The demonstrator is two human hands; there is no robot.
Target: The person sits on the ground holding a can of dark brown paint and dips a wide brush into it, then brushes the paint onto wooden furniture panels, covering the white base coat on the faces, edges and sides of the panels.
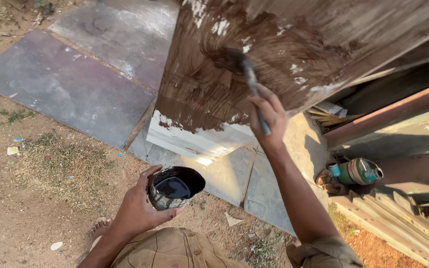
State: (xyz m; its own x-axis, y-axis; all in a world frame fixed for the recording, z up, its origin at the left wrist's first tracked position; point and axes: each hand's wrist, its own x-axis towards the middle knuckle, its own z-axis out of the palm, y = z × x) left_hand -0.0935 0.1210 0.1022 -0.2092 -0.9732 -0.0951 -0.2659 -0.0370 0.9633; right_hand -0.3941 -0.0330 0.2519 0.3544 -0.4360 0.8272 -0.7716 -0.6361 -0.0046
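My right hand (269, 116) grips the handle of a paintbrush (248, 74). Its bristles press against a large tilted board (294, 44) that is mostly covered in wet brown paint, with white patches showing at its lower edge. My left hand (137, 211) holds a small round tin of dark paint (175, 187) low in front of me, thumb and fingers wrapped around its side. The tin is open and partly full.
Grey stone slabs (75, 84) lie on bare sandy ground (21, 198) to the left. A green and brown can (356, 171) lies on its side at the right, near stacked wooden slats (398, 218) and a rusty metal beam (388, 111). My bare foot (100, 228) shows below.
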